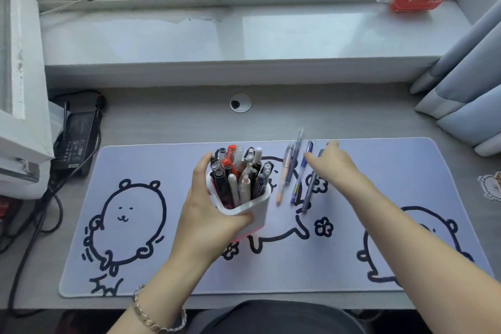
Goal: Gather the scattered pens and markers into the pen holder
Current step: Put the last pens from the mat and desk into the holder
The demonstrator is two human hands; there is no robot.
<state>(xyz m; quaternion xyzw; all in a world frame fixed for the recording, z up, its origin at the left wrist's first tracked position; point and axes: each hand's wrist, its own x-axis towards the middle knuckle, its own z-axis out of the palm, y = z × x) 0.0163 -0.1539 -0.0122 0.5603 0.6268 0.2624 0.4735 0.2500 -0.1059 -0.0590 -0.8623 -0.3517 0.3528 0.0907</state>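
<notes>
White plastic pen holder (250,214), crammed with pens, is tilting in my left hand (208,214), whose grip is clamping its wall above the desk mat (162,165). I am hovering my right hand (333,165), fingers spread, over four loose pens (296,179) lying side by side, long axes running near-to-far.
</notes>
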